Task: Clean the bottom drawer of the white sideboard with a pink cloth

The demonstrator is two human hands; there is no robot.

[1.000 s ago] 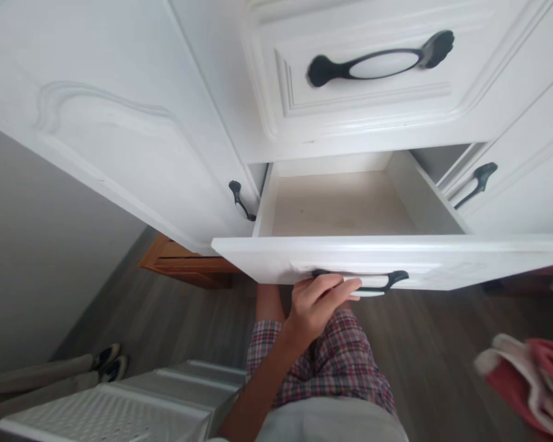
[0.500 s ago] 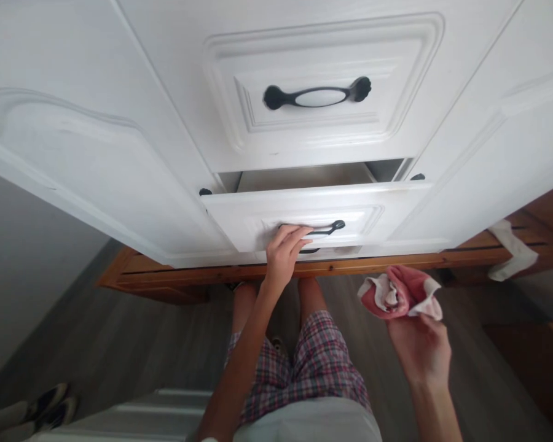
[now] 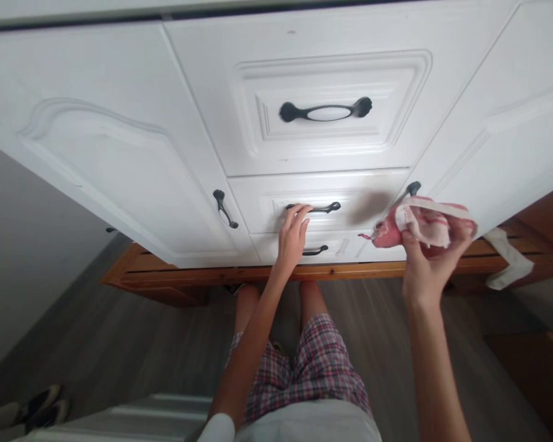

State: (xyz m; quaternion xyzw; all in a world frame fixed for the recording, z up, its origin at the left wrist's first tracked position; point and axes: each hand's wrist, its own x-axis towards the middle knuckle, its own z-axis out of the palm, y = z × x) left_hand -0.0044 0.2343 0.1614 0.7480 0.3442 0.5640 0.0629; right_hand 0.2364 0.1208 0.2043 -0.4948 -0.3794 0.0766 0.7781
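Observation:
My left hand (image 3: 294,239) is at the white middle drawer (image 3: 258,199), its fingertips curled over the left end of the dark drawer handle (image 3: 326,208). That drawer front sits flush with the cabinet. To the right, my right hand (image 3: 426,270) grips a bunched pink and white cloth (image 3: 424,227), thumb on the near side and fingers around the right end. The cloth is held in front of the right cabinet door, just below its dark handle (image 3: 413,188). Part of the cloth is hidden by my fingers.
Above is the top drawer (image 3: 327,147) with its handle; a lower drawer handle (image 3: 316,250) shows beneath. A wooden bench (image 3: 156,278) runs under the cabinet, with a white cloth strip (image 3: 509,258) hanging at right. Dark shoes (image 3: 43,408) appear at lower left.
The middle drawer, partly pulled out before, is now pushed in, with my left hand still at its handle. My right hand has raised the cloth and turned it. The view has shifted up the cabinet.

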